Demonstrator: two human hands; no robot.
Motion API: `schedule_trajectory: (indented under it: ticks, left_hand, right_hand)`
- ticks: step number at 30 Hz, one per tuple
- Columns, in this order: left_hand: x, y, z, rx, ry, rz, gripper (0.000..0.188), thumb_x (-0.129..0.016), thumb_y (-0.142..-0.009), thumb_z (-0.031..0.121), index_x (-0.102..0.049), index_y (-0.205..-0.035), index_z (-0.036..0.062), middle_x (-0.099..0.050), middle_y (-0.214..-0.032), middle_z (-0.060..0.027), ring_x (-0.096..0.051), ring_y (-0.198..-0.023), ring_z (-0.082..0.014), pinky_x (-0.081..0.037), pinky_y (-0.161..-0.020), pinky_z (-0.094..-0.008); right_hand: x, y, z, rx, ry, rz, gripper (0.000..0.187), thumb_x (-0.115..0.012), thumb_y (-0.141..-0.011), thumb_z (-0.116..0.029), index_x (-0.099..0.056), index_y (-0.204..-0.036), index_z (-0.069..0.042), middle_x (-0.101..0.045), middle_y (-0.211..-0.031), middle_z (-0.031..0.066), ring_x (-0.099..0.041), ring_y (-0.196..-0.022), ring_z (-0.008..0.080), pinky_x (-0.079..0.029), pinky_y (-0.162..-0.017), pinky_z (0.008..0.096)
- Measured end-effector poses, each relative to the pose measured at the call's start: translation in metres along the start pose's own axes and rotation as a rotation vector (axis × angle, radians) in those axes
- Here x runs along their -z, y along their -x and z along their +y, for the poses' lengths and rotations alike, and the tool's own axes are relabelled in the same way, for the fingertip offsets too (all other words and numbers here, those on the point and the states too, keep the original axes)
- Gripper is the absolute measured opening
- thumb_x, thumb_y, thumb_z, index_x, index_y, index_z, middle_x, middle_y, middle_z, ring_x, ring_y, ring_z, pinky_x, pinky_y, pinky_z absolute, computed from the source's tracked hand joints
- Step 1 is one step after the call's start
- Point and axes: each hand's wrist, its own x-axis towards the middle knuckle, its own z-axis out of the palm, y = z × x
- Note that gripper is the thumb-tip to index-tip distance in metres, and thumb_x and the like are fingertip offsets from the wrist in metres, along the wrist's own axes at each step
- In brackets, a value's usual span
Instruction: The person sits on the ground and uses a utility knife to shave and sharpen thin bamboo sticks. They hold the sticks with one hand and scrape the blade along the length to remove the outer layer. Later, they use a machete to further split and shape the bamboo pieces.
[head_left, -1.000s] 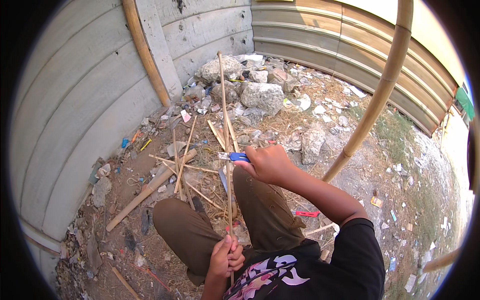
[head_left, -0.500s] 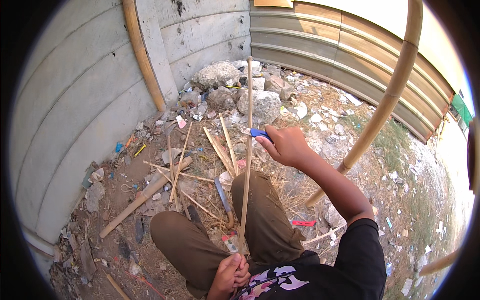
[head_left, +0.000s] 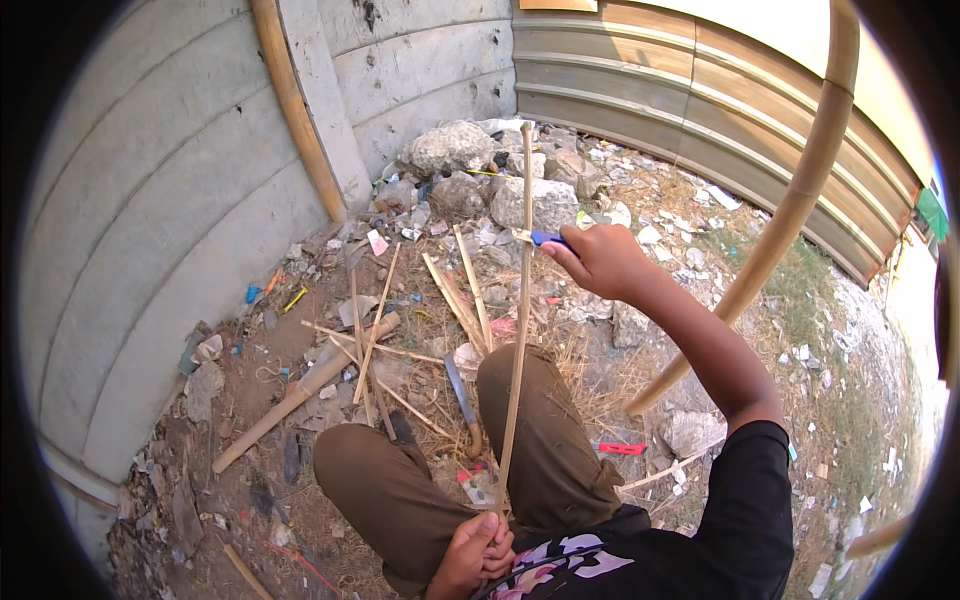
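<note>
A long, thin bamboo strip (head_left: 519,330) stands up from my lap, its far end pointing away over the rubble. Near my waist, my left hand (head_left: 476,551) is closed round its lower end. My right hand (head_left: 603,262) reaches far forward and grips a blue utility knife (head_left: 549,238). The knife's blade end meets the strip in its upper part. On the ground by my knees lies a long-bladed knife (head_left: 462,396) with a wooden handle. Beside my right thigh rests a red utility knife (head_left: 621,449).
Several split bamboo pieces (head_left: 455,300) and a thicker bamboo pole (head_left: 300,393) lie ahead on littered ground. Large rocks (head_left: 540,204) sit by the corner of a concrete wall (head_left: 180,200) and a metal fence (head_left: 610,85). A long bamboo pole (head_left: 770,235) slants up at my right.
My right hand and the blue utility knife have slid a little farther up the strip. The whole view has shifted slightly, while my left hand keeps its hold.
</note>
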Motion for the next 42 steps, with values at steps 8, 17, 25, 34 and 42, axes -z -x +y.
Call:
schedule_trajectory:
  ticks: [8,17,25,34,42]
  left_hand:
    - [0.002,-0.006,0.005,-0.135,-0.027,0.219,0.035,-0.041,-0.109,0.036,-0.044,-0.088,0.0086,-0.03,-0.06,0.0033,-0.024,-0.044,-0.0043,-0.02,-0.036,-0.0212]
    - [0.001,0.001,-0.004,-0.187,-0.112,0.219,0.035,-0.042,-0.109,0.036,-0.042,-0.087,0.0096,-0.029,-0.059,0.0032,-0.023,-0.043,-0.0038,-0.019,-0.035,-0.0217]
    - [0.004,0.004,0.001,-0.223,-0.079,0.202,0.036,-0.042,-0.109,0.039,-0.041,-0.086,0.0104,-0.028,-0.06,0.0032,-0.023,-0.044,-0.0044,-0.02,-0.036,-0.0218]
    - [0.011,0.0,-0.001,-0.224,-0.026,0.235,0.036,-0.04,-0.11,0.038,-0.041,-0.087,0.0102,-0.029,-0.059,0.0026,-0.024,-0.043,-0.0044,-0.019,-0.035,-0.0219]
    - [0.009,0.005,0.001,-0.194,-0.01,0.208,0.034,-0.04,-0.11,0.036,-0.042,-0.088,0.0099,-0.028,-0.06,0.0031,-0.024,-0.044,-0.0041,-0.02,-0.036,-0.0211]
  right_hand:
    - [-0.048,0.131,-0.157,0.048,-0.373,-0.171,0.045,-0.053,-0.1,-0.047,-0.056,-0.083,-0.005,-0.06,-0.056,0.0159,-0.061,-0.049,0.0378,-0.046,-0.046,0.0471]
    - [-0.04,0.147,-0.172,0.031,-0.233,-0.081,0.048,-0.058,-0.097,-0.051,-0.052,-0.074,-0.008,-0.057,-0.055,0.0106,-0.059,-0.043,0.0308,-0.042,-0.038,0.0423]
    - [-0.056,0.088,-0.141,0.17,-0.098,0.129,0.053,-0.055,-0.097,-0.056,-0.054,-0.071,-0.01,-0.053,-0.047,0.0064,-0.055,-0.038,0.0255,-0.04,-0.036,0.0386]
    - [-0.073,0.024,-0.11,0.061,0.002,0.161,0.052,-0.053,-0.098,-0.056,-0.057,-0.073,-0.01,-0.06,-0.055,0.0127,-0.057,-0.04,0.0269,-0.039,-0.035,0.0399]
    - [-0.072,0.045,-0.123,-0.038,-0.806,-0.318,0.067,-0.037,-0.102,-0.064,-0.055,-0.074,-0.005,-0.052,-0.052,0.0093,-0.049,-0.038,0.0225,-0.04,-0.041,0.0407]
